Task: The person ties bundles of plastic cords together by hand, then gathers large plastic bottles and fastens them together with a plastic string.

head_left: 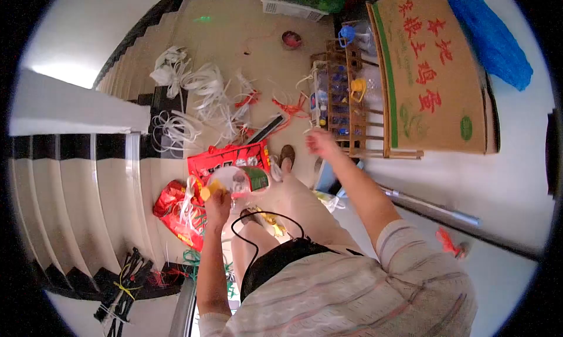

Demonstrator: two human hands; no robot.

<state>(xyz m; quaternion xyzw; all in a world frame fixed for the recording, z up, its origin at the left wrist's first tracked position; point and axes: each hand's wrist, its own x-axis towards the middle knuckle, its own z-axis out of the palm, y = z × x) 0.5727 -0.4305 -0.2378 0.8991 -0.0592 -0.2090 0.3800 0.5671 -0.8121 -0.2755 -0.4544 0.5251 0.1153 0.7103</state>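
My left hand (pixel 217 209) is closed round the yellow handle (pixel 211 189) of a large clear plastic bottle (pixel 234 183). The bottle lies on its side in the air before my legs, its green and red label (pixel 258 179) facing up. Off to the right, my right hand (pixel 321 144) is raised near the wooden rack, its fingers drawn together. A small pale bit shows at the fingertips, too blurred to name. Under the bottle lies a red printed bag (pixel 229 161), and a second red bag (pixel 176 208) sits left of it.
White strapping (pixel 205 85) lies tangled across the floor. Bottles fill the wooden rack (pixel 355 96), with a cardboard box (pixel 434 73) leaning against it. Stairs (pixel 76 202) run along the left. A white crate (pixel 290 9) stands at the back; metal poles (pixel 431 205) lie at right.
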